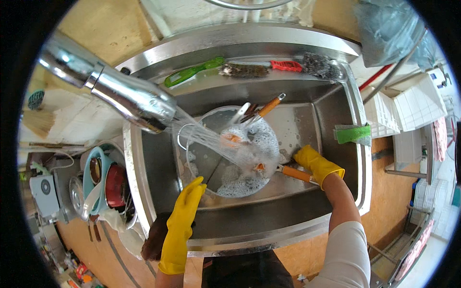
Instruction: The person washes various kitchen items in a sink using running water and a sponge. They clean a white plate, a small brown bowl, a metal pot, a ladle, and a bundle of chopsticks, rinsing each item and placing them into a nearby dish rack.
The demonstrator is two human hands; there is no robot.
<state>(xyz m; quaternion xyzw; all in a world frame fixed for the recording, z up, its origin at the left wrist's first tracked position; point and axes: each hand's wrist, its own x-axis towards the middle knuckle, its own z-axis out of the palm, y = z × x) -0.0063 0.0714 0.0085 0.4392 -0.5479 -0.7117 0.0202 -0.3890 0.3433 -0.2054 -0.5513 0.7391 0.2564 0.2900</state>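
Water sprays from a chrome faucet sprayer into a round, see-through basin of suds and utensils inside the stainless steel sink. A wooden-handled utensil leans up out of the foam. My left hand, in a yellow rubber glove, is at the basin's lower left rim with fingers extended; whether it touches the rim is unclear. My right hand, gloved alike, is low in the sink, right of the basin, beside an orange-brown handle. Its fingertips are hard to make out, perhaps on a dark scouring pad.
Along the back ledge lie a green-handled brush, a red-handled tool and a steel-wool scourer. A green sponge pad sits on the right rim. Left of the sink, a light-blue tub holds cookware.
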